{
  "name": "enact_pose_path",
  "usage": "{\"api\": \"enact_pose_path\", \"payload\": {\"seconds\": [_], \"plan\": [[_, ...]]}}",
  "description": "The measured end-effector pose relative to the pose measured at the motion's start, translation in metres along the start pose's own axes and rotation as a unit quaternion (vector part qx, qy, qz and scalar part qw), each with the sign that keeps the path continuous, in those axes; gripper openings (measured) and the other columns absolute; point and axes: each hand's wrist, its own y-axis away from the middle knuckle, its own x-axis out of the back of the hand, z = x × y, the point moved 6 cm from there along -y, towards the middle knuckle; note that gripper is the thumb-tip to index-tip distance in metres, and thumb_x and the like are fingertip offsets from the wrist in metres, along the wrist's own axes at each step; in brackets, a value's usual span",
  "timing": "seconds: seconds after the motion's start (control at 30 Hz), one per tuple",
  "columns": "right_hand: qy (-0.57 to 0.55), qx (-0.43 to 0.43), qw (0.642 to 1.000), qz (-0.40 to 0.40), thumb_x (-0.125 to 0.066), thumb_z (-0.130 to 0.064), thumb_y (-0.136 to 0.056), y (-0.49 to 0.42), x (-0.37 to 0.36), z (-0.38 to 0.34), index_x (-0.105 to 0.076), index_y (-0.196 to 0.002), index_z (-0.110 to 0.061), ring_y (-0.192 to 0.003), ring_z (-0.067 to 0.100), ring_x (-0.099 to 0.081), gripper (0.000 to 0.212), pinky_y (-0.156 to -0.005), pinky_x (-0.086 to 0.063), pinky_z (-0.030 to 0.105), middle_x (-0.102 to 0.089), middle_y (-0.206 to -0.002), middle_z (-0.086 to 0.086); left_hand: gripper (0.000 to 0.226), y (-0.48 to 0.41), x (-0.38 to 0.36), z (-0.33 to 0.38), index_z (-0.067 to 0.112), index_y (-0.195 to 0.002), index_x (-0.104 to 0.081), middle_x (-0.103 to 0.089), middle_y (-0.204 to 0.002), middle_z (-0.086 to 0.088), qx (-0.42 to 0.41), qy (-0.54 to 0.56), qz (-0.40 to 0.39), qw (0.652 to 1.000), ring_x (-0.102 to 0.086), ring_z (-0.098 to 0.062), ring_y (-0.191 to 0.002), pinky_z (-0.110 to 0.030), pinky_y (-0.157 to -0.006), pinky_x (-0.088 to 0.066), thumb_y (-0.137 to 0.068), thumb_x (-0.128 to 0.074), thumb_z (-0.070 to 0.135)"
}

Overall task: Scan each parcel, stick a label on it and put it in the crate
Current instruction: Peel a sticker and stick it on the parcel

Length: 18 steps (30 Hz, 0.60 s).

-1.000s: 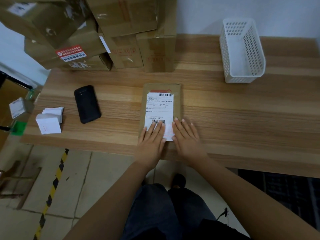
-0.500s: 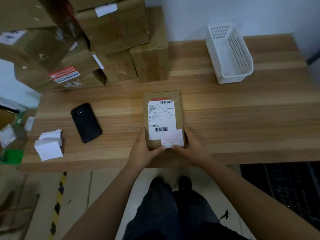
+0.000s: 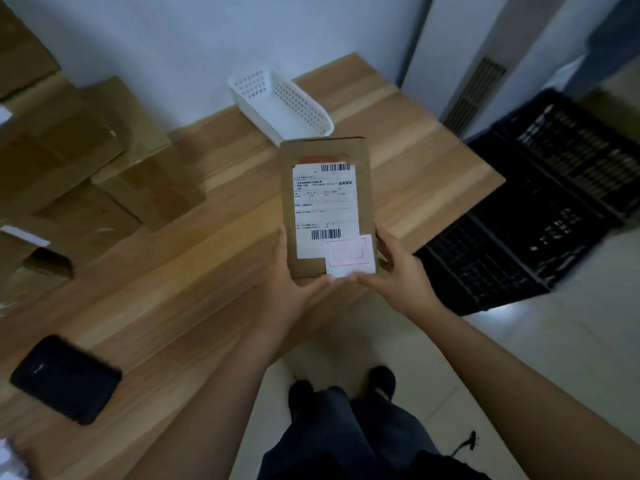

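Note:
A flat brown cardboard parcel (image 3: pixel 289 202) is held up above the wooden table (image 3: pixel 173 306). It carries a white shipping label (image 3: pixel 323 209) with barcodes and a small white sticker with a red stamp (image 3: pixel 349 254) at its near right corner. My left hand (image 3: pixel 289 289) grips the parcel's near left edge with the thumb on the near edge. My right hand (image 3: pixel 398 271) grips the near right edge the same way. A black plastic crate (image 3: pixel 526 220) stands on the floor to the right of the table.
A white perforated basket (image 3: pixel 280 102) lies at the back of the table. Brown cardboard boxes (image 3: pixel 86 161) are stacked at the left. A black handheld scanner (image 3: pixel 65 377) lies near the table's front left. The pale tiled floor (image 3: pixel 536 358) and my legs are below.
Both hands went from pressing the sticker flat to gripping the parcel's near edge. The parcel has risen off the table, and the view has swung right, bringing the black crate into sight.

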Motion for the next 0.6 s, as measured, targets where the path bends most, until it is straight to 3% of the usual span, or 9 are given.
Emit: {"api": "enact_pose_path", "payload": {"seconds": [0.1, 0.2, 0.37, 0.47, 0.6], "plan": [[0.009, 0.013, 0.998, 0.068, -0.085, -0.022, -0.071, 0.019, 0.059, 0.000, -0.033, -0.148, -0.027, -0.125, -0.007, -0.047, 0.093, -0.099, -0.042, 0.012, -0.055, -0.129, -0.022, 0.117, -0.006, -0.046, 0.042, 0.033, -0.154, -0.008, -0.026, -0.156, 0.011, -0.042, 0.002, -0.051, 0.998, -0.025, 0.000, -0.136, -0.033, -0.112, -0.028, -0.067, -0.086, 0.034], [0.012, 0.010, 0.993, 0.115, -0.084, -0.021, -0.074, 0.034, 0.115, 0.013, -0.031, -0.149, -0.026, -0.122, -0.012, -0.046, 0.092, -0.097, -0.042, 0.011, -0.052, -0.126, -0.028, 0.119, -0.008, -0.095, 0.080, 0.041, -0.151, -0.003, -0.033, -0.153, 0.015, -0.083, -0.016, -0.088, 0.993, -0.036, 0.000, -0.132, -0.033, -0.108, -0.033, -0.064, -0.085, 0.043], [0.017, 0.006, 0.984, 0.177, -0.083, -0.024, -0.074, 0.058, 0.215, 0.051, -0.023, -0.151, -0.032, -0.134, 0.001, -0.040, 0.098, -0.111, -0.039, 0.035, -0.047, -0.142, -0.017, 0.117, 0.000, -0.195, 0.138, 0.035, -0.153, -0.001, -0.034, -0.149, 0.017, -0.140, -0.045, -0.131, 0.980, -0.039, 0.017, -0.120, -0.009, -0.098, -0.033, -0.072, -0.084, 0.031], [0.021, 0.004, 0.981, 0.194, -0.083, -0.022, -0.074, 0.066, 0.278, 0.083, -0.023, -0.152, -0.032, -0.133, 0.003, -0.043, 0.098, -0.109, -0.041, 0.041, -0.049, -0.142, -0.014, 0.118, 0.007, -0.261, 0.165, 0.036, -0.153, -0.001, -0.029, -0.156, 0.010, -0.161, -0.044, -0.126, 0.978, -0.032, -0.008, -0.140, -0.037, -0.113, -0.033, -0.070, -0.085, 0.035], [0.034, 0.009, 0.982, 0.188, -0.081, -0.022, -0.076, 0.068, 0.357, 0.118, -0.022, -0.150, -0.036, -0.132, 0.004, -0.043, 0.096, -0.107, -0.043, 0.043, -0.049, -0.141, -0.015, 0.115, 0.018, -0.340, 0.199, 0.038, -0.152, -0.005, -0.030, -0.155, 0.011, -0.170, -0.041, -0.111, 0.978, -0.031, -0.010, -0.141, -0.045, -0.111, -0.036, -0.070, -0.084, 0.038]]}}
